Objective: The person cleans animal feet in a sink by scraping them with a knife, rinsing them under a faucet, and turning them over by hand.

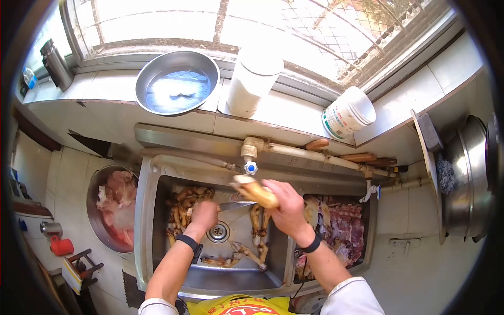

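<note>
My left hand (203, 216) is closed around the handle of a knife (237, 205), its blade pointing right over the left sink basin (220, 273). My right hand (287, 206) grips a yellowish-brown trotter (259, 194), its pale end raised toward the tap, just above the blade. Below my hands, more browned trotters lie in the basin: a heap (181, 202) along the left wall and several pieces (249, 252) near the drain (218, 231). Part of the basin floor is hidden by my hands.
Raw red meat and bones (341, 231) fill the right basin. A pot of pale meat (118, 202) stands left of the sink. Behind are a blue-knobbed tap (251, 167), a water-filled basin (178, 84), a white container (253, 84) and a bucket (346, 115).
</note>
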`<state>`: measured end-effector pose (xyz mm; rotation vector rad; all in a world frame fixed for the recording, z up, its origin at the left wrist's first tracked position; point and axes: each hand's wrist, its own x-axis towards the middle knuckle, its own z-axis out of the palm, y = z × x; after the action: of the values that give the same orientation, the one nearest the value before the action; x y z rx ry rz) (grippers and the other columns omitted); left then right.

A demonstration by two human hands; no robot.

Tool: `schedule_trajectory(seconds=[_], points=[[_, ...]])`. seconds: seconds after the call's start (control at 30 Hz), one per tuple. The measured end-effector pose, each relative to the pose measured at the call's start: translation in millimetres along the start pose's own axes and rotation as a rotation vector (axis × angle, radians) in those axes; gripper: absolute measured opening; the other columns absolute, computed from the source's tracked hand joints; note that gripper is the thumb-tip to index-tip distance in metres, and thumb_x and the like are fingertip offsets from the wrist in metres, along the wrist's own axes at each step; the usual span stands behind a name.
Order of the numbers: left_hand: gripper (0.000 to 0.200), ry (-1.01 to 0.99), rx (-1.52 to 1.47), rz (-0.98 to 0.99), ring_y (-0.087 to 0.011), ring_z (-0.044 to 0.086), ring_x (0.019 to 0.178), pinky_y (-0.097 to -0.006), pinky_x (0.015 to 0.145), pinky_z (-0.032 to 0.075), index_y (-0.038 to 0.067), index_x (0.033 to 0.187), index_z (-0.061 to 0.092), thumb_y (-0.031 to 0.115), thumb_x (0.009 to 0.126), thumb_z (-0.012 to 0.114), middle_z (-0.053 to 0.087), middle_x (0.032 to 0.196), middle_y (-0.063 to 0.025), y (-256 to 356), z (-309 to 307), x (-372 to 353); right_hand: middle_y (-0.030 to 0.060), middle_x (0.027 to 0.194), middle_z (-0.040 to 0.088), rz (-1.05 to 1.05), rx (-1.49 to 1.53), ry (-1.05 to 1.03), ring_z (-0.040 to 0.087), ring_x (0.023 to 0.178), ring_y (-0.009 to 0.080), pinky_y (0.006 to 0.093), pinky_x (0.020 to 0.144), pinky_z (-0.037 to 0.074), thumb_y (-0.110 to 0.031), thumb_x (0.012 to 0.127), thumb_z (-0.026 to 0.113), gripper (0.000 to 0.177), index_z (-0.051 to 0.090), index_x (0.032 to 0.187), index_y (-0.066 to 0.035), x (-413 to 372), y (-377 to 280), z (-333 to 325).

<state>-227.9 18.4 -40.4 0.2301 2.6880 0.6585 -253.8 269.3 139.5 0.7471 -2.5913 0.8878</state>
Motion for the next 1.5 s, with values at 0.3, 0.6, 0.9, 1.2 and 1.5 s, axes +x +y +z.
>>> schedule_trajectory(seconds=[0.3,0.6,0.9,1.2,1.5], points=[[0.027,-0.224,-0.072,-0.268,-0.0472,0.069,0.1,-0.0542,0.089,0.055,0.002,0.105,0.071,0.024,0.092,0.061,0.072,0.103,-0.029,-44.0,23.9,-71.4,0.0196,0.105,0.073,0.852,0.187,-0.334,0.071,0.095,0.0399,0.0454,0.082,0.056,-0.017,0.082,0.072,0.031,0.071,0.112,-0.008,-148.0,-17.2,60.6],[0.026,-0.052,-0.76,-0.49,-0.0248,0.066,0.052,-0.0397,0.054,0.055,-0.004,0.098,0.059,0.021,0.101,0.057,0.066,0.069,-0.015,-24.3,18.0,-138.5,0.0295,0.107,0.068,0.816,0.315,-0.41,0.064,0.105,0.0488,0.0505,0.089,0.051,-0.001,0.08,0.064,0.032,0.063,0.112,0.002,-105.0,31.9,148.3],[0.029,-0.125,-1.226,-0.467,-0.0135,0.058,0.046,-0.0309,0.042,0.048,0.003,0.099,0.054,0.03,0.109,0.051,0.062,0.068,-0.0041,40.6,-6.0,-142.3,0.024,0.098,0.063,0.564,0.109,-0.086,0.057,0.099,0.0479,0.0553,0.084,0.045,0.014,0.072,0.055,0.033,0.061,0.102,-0.001,-106.8,41.8,177.4],[0.033,-0.228,-1.555,-0.49,-0.0141,0.056,0.048,-0.029,0.044,0.048,0.003,0.111,0.054,0.036,0.11,0.05,0.061,0.072,-0.0052,54.9,-2.1,-136.2,0.0199,0.103,0.061,0.455,0.002,-0.084,0.055,0.102,0.0428,0.0523,0.087,0.043,0.013,0.069,0.055,0.042,0.062,0.107,-0.004,-109.9,39.3,171.0],[0.035,-0.503,-1.976,-0.604,-0.0169,0.05,0.045,-0.0358,0.043,0.047,0.004,0.106,0.054,0.038,0.11,0.048,0.058,0.069,-0.0075,54.2,-7.2,-125.3,0.0175,0.098,0.058,0.252,0.024,-0.098,0.054,0.099,0.0419,0.0509,0.091,0.041,0.013,0.067,0.057,0.04,0.06,0.102,-0.005,-104.9,35.4,164.2]])
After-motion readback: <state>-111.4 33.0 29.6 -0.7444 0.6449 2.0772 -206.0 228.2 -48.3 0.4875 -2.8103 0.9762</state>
